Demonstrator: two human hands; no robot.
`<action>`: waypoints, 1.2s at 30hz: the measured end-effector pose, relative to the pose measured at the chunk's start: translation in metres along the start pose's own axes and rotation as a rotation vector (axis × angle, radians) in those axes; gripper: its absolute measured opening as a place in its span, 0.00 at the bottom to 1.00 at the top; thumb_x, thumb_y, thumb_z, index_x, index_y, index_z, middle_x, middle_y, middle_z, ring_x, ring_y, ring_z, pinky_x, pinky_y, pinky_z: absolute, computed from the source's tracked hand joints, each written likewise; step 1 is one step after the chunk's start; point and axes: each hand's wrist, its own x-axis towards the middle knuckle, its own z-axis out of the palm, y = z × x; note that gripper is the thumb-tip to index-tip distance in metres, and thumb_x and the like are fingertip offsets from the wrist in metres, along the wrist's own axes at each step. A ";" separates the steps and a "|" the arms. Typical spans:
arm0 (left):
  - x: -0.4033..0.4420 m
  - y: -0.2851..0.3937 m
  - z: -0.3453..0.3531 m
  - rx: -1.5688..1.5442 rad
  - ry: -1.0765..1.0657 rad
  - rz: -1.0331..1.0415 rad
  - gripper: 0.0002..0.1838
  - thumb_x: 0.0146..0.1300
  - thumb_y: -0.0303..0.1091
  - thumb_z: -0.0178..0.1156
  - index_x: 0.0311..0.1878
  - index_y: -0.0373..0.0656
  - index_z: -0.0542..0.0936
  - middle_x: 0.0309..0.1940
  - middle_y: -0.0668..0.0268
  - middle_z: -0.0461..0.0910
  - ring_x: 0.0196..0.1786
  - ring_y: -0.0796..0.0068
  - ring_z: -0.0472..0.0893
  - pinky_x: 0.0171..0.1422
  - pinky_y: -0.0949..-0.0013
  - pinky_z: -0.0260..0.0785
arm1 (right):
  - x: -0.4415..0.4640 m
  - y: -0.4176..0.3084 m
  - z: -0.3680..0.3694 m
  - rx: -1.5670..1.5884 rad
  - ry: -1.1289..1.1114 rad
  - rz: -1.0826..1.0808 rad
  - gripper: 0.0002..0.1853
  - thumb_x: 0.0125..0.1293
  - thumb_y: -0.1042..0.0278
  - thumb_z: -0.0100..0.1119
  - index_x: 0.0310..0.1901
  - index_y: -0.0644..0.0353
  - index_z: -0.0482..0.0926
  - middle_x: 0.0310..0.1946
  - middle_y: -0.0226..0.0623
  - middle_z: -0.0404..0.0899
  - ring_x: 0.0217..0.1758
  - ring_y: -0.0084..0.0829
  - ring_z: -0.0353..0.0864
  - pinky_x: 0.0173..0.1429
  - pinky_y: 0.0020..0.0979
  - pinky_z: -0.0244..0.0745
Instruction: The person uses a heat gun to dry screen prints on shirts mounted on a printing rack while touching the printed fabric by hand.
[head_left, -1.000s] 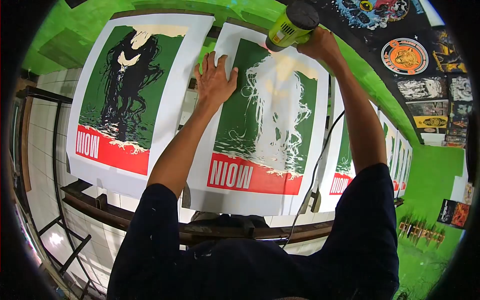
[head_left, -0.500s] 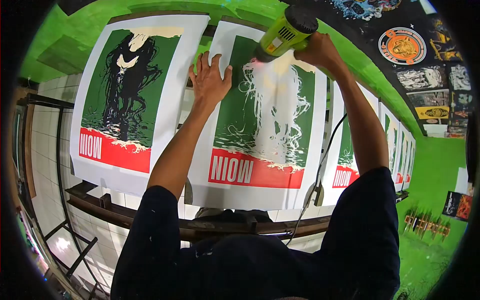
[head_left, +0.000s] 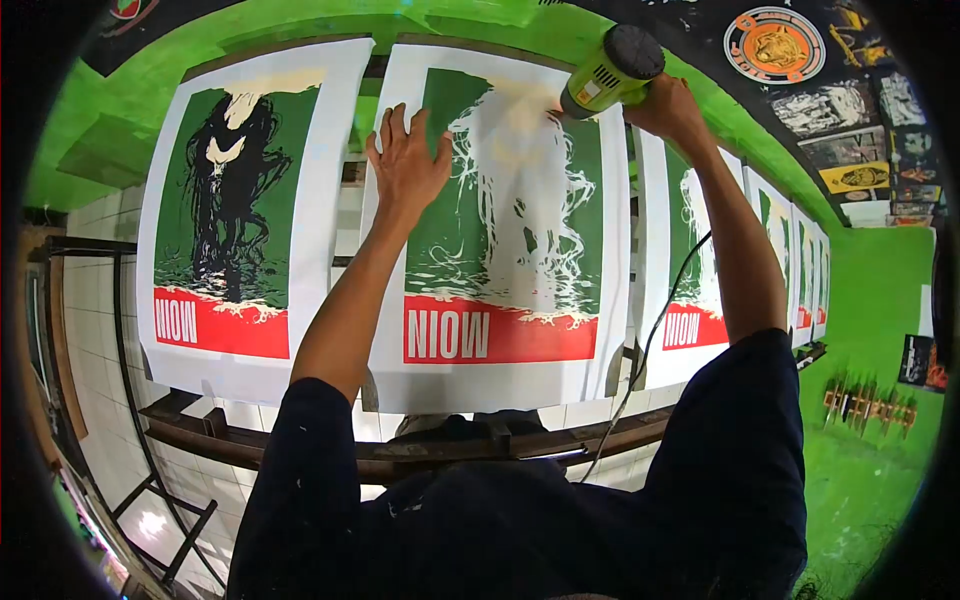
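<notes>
My right hand [head_left: 668, 108] grips a lime-green heat gun [head_left: 612, 75] with a black rear cap. Its nozzle points down and left over the top right of the middle print [head_left: 440, 260]. That print carries a green field, a white dripping figure, cream patches and a red band with white lettering. With fingers spread, my left hand [head_left: 408, 165] rests at the upper left part of this print. To its left lies a similar print [head_left: 305, 240] whose figure is black. The gun's cord [head_left: 655, 325] runs down past the middle print's right edge.
More prints [head_left: 690, 250] continue in a row to the right. A dark metal rail [head_left: 400, 462] crosses in front of my body. Dark frame bars [head_left: 125, 330] stand at left. The green wall [head_left: 880, 290] holds stickers and a rack of thin tools [head_left: 868, 405].
The heat gun in my right hand has moved right, from the figure's top left to the print's upper right. My left hand stays spread on the print. The view has shifted slightly.
</notes>
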 end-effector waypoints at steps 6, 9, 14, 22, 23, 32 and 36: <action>-0.002 0.013 0.004 0.001 -0.006 0.038 0.26 0.69 0.51 0.57 0.65 0.47 0.74 0.70 0.51 0.66 0.76 0.54 0.61 0.76 0.39 0.45 | -0.002 0.013 0.001 0.101 -0.117 0.092 0.28 0.46 0.57 0.71 0.51 0.56 0.83 0.43 0.48 0.87 0.48 0.46 0.87 0.55 0.40 0.82; -0.004 0.023 0.006 -0.023 -0.025 0.062 0.27 0.69 0.50 0.58 0.66 0.47 0.74 0.69 0.51 0.66 0.76 0.54 0.61 0.76 0.39 0.45 | -0.003 0.020 0.012 0.060 -0.074 0.075 0.28 0.46 0.57 0.70 0.53 0.55 0.83 0.44 0.48 0.87 0.49 0.46 0.87 0.56 0.41 0.82; -0.006 0.047 0.010 -0.038 -0.065 0.092 0.27 0.69 0.50 0.58 0.66 0.46 0.74 0.69 0.51 0.66 0.76 0.53 0.61 0.76 0.39 0.45 | -0.019 0.011 -0.007 0.144 -0.120 0.098 0.28 0.47 0.56 0.70 0.53 0.57 0.83 0.44 0.49 0.87 0.49 0.46 0.87 0.56 0.41 0.81; -0.010 0.066 0.024 -0.092 -0.089 0.121 0.26 0.69 0.49 0.58 0.65 0.47 0.74 0.69 0.52 0.66 0.75 0.52 0.61 0.76 0.39 0.44 | -0.035 0.008 -0.011 0.114 -0.149 0.099 0.28 0.47 0.56 0.71 0.52 0.56 0.83 0.44 0.50 0.87 0.49 0.48 0.87 0.59 0.42 0.80; -0.009 0.067 0.025 -0.083 -0.095 0.121 0.26 0.68 0.50 0.58 0.65 0.47 0.74 0.69 0.52 0.66 0.76 0.52 0.61 0.76 0.39 0.44 | -0.038 0.006 -0.014 0.124 -0.151 0.090 0.28 0.46 0.56 0.71 0.51 0.56 0.84 0.43 0.50 0.87 0.49 0.48 0.87 0.60 0.43 0.79; -0.005 0.080 0.030 -0.074 -0.134 0.130 0.26 0.68 0.50 0.58 0.65 0.48 0.73 0.69 0.53 0.66 0.76 0.52 0.61 0.76 0.38 0.43 | -0.038 0.021 -0.003 0.063 -0.095 0.138 0.27 0.45 0.56 0.70 0.49 0.56 0.84 0.42 0.47 0.87 0.49 0.49 0.86 0.69 0.49 0.69; -0.004 0.086 0.037 -0.083 -0.118 0.156 0.26 0.68 0.50 0.58 0.65 0.48 0.74 0.69 0.53 0.66 0.76 0.52 0.60 0.76 0.38 0.43 | -0.035 0.035 0.002 0.070 -0.140 0.140 0.27 0.45 0.56 0.70 0.49 0.56 0.84 0.41 0.48 0.87 0.49 0.49 0.86 0.66 0.47 0.73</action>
